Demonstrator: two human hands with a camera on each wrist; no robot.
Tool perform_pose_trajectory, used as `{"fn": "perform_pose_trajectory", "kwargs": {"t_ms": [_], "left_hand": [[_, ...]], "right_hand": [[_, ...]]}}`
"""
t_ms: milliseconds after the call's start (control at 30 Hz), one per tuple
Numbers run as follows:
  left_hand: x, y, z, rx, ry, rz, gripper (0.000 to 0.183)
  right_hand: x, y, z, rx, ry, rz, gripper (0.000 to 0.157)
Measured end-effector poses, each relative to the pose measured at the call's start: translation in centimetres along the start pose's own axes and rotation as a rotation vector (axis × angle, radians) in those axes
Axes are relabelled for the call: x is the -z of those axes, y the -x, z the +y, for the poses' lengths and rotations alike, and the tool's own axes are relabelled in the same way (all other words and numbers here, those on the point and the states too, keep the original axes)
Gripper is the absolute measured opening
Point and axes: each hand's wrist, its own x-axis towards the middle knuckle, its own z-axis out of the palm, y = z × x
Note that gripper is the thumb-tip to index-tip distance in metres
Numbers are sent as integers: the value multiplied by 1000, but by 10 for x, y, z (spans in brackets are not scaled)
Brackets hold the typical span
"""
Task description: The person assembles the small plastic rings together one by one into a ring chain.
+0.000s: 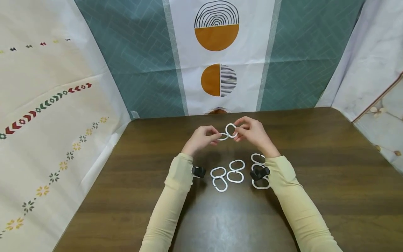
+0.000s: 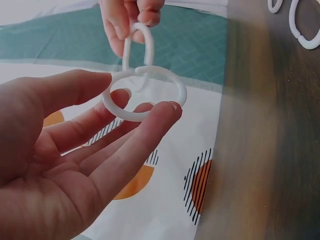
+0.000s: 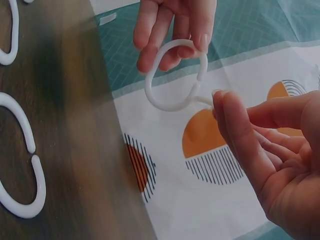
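Over the far part of the table, my left hand [image 1: 203,138] pinches a white plastic oval link [image 2: 132,118] between thumb and fingers. My right hand [image 1: 252,132] pinches a second white link [image 1: 226,130] by its far side. The two links meet between the hands and appear hooked through each other. In the left wrist view the held link has a small split on its upper side. The right wrist view shows the right fingertips [image 3: 220,102] hiding most of the second link.
Nearer on the brown wooden table [image 1: 126,196] lie two joined pairs of white links, a left pair [image 1: 221,191] and a middle pair [image 1: 234,182]. A further group of links [image 1: 260,188] is partly hidden under the right wrist. Patterned cloth [image 1: 141,70] hangs behind the table.
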Motion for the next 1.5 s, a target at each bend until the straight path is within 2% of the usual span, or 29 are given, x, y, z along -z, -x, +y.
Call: {"fn": "perform_pose_trajectory", "kwargs": {"t_ms": [200,400,567,700,867,1100,1267,1367,1500], "left_hand": [[2,0,5,-6,-2,27,18],[0,1,7,-23,7,26,19],[-2,0,7,-33,-12,34,18],[-1,0,6,-28,-35,16,20],[-1,1,8,-25,-105,-14,26],[-8,1,19,-155,-210,-83,31],[-14,0,20,-274,-281,-107,21],[-17,0,20,-321,-290,-92,14],[-16,1,19,-315,-239,-34,11]], "right_hand": [[-2,0,-7,13,-64,-10,22],[-6,-1,-8,19,-60,-37,23],[-5,-2,-7,26,29,-17,21],[0,1,-11,34,127,8,19],[4,6,-18,93,218,6,21],[5,8,-26,168,287,-44,16],[4,9,-28,193,306,-69,13],[5,9,-28,189,311,-69,16],[10,10,-25,141,337,-56,19]]}}
